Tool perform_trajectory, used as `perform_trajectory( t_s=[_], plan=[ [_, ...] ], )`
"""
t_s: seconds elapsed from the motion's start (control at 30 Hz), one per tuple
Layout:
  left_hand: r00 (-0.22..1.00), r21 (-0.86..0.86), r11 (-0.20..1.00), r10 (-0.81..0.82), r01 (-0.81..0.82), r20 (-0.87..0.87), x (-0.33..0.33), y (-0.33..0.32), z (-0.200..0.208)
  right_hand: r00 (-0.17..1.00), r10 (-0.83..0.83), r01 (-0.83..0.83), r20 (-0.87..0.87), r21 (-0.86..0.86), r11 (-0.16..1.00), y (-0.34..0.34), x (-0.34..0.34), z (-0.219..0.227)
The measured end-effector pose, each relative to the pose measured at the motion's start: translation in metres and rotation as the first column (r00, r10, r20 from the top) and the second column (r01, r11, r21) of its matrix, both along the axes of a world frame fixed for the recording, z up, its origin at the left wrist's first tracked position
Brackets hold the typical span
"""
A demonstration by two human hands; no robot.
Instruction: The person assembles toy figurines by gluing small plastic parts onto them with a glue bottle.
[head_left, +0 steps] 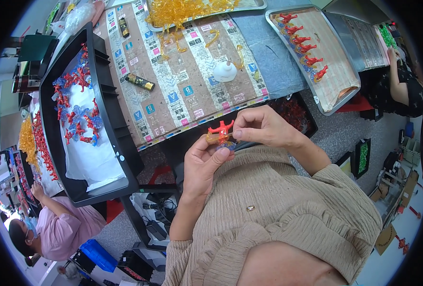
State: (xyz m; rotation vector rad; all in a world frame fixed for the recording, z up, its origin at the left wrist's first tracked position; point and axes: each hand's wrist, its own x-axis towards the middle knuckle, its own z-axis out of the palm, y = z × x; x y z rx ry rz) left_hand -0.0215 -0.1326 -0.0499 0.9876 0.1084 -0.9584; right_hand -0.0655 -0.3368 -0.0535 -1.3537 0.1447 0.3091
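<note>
My left hand (203,164) grips a small plastic figurine (223,127) between thumb and fingers, in front of my chest. Its upper part is red with outspread arms, and blue translucent plastic shows at its base. Across its middle runs a yellow translucent strip (213,138). Thumb and forefinger of my right hand (263,127) are pinched together at the figurine's right side, at the end of that strip; the fingertips hide exactly what lies between them. Beyond my hands, a few loose yellow strips (212,38) lie on the paper-covered table (183,102).
A black tray (131,167) at the left holds red-and-blue figurines on white paper. At the right, a metal tray (333,97) carries a row of them. Yellow strips fill another metal tray (249,5). A white dispenser (225,71) and dark tubes (140,82) stand or lie nearby. Co-workers sit on both sides.
</note>
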Motion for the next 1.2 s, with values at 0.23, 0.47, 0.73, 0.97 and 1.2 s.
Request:
perform_trajectory(
  t_s=[0.23, 0.47, 0.73, 0.97, 1.2],
  plan=[
    [0.926, 0.1, 0.995, -0.026, -0.013, 0.377, -0.001, -0.003, -0.005, 0.988, 0.153, -0.151, -0.002, -0.159, 0.976, -0.003, 0.007, 0.016],
    [0.711, 0.372, 0.924, -0.205, -0.086, 0.672, 0.005, 0.001, 0.005, 0.995, 0.076, -0.068, 0.065, -0.116, 0.991, -0.025, 0.031, 0.046],
    [0.935, 0.038, 0.997, 0.049, -0.067, 0.352, 0.003, 0.023, -0.002, 0.891, -0.252, 0.424, 0.376, -0.498, 0.756, -0.089, 0.128, 0.078],
    [0.985, -0.077, 0.988, 0.141, -0.134, 0.095, -0.01, 0.028, -0.007, 0.839, -0.395, 0.533, 0.373, -0.425, 0.731, -0.175, 0.297, 0.046],
    [0.974, -0.063, 0.972, 0.225, -0.226, -0.02, -0.008, 0.038, -0.005, 0.864, -0.304, 0.487, 0.402, -0.512, 0.707, -0.154, 0.276, 0.042]
  ],
)
